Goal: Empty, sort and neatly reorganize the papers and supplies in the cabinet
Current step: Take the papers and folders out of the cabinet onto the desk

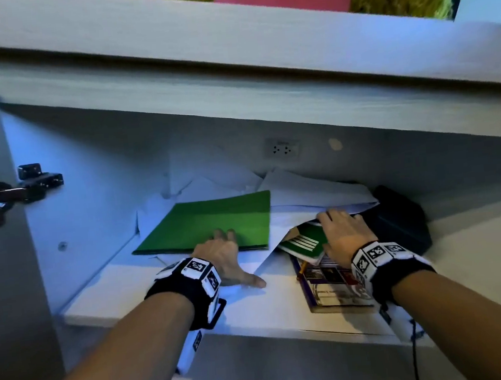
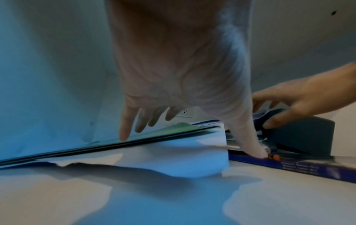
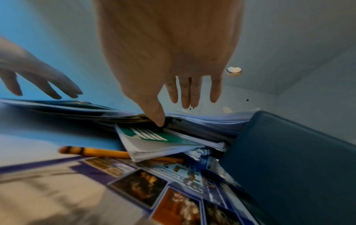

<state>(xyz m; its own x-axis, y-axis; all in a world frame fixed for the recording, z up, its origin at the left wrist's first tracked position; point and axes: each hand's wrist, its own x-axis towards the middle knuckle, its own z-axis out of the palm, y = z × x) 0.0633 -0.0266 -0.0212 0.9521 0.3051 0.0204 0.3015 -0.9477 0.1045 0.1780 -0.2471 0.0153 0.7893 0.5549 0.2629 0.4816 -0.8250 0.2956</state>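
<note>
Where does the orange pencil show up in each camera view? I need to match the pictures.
Head: orange pencil right of centre, on the purple booklet.
Left wrist: only its tip, right of centre, at the left thumb.
Right wrist: left of centre, running under the green notebook.
Shared landmark: the dark case, right of it everywhere.

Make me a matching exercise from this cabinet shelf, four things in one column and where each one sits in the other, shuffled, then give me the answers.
Things:
1. green folder
2. orange pencil
3. dark blue case
4. wall socket

Places:
A. on the cabinet's back wall
B. at the shelf's right end, beside the paper pile
C. under the left hand's fingers
D. on the photo booklet, partly under the green-and-white notebook

Pairs: 1-C, 2-D, 3-B, 4-A
</note>
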